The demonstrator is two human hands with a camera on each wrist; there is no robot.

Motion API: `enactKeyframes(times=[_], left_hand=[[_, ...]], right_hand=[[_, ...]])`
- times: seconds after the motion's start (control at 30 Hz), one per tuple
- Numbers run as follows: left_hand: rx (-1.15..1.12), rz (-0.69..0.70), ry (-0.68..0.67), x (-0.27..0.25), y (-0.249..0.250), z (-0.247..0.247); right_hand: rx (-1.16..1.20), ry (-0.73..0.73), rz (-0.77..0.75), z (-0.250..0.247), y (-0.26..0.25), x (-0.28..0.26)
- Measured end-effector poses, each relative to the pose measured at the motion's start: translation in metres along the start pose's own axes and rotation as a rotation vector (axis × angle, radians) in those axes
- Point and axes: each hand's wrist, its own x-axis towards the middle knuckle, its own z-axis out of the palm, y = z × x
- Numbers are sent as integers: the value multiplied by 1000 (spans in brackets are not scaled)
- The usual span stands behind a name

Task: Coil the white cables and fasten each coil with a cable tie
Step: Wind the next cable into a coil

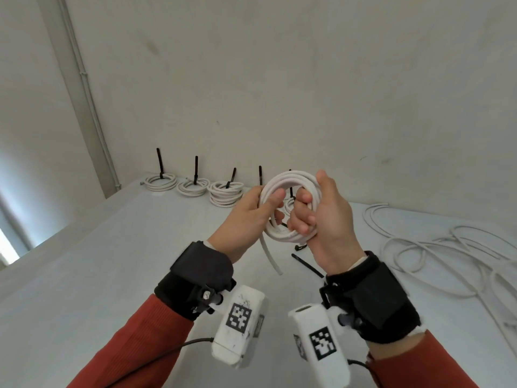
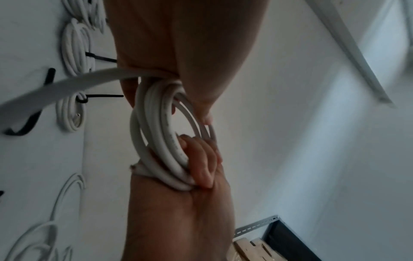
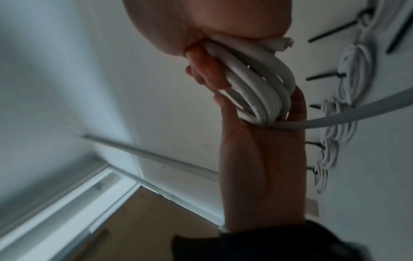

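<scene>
Strapped to each wrist, closest of all, sit the white camera boxes (image 1: 239, 326) with their black-and-white markers. Just past them, both hands hold one white cable coil (image 1: 282, 186) up off the grey table (image 1: 112, 261). The left hand (image 1: 246, 217) pinches the coil's left side, with its thumb laid across the strands in front. The right hand (image 1: 327, 219) has its fingers curled through the middle and clenched round the right side. A short free tail (image 1: 270, 256) hangs from the bottom of the coil, so I'd say the winding is all but finished. This coil has no tie on it yet.

Along the wall lie finished coils (image 1: 194, 187), each cinched with a black tie whose end sticks up. Three are plain to see. Loose black cable ties (image 1: 306, 264) lie on the table below the hands, ready, I'd guess, for the coil in hand. Off to the right a tangle of loose white cables (image 1: 447, 247) waits uncoiled, so a fair share of the job remains.

Two more tie ends poke up behind the hands, but the coils beneath them are mostly covered. The tangle runs off the right edge, so I can't count its cables. One loose tie disappears under the right wrist strap.
</scene>
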Motion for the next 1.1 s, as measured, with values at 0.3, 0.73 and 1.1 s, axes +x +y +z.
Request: enactKeyframes(times=[0.3, 0.73, 1.1], left_hand=[[-204, -5, -189, -5, 16, -21], [-171, 137, 352, -2, 27, -30], [-393, 52, 532, 0, 24, -25]], right_hand=[[-476, 168, -282, 6, -2, -11], [-820, -384, 57, -8, 16, 3], [-412, -263, -44, 4, 33, -2]])
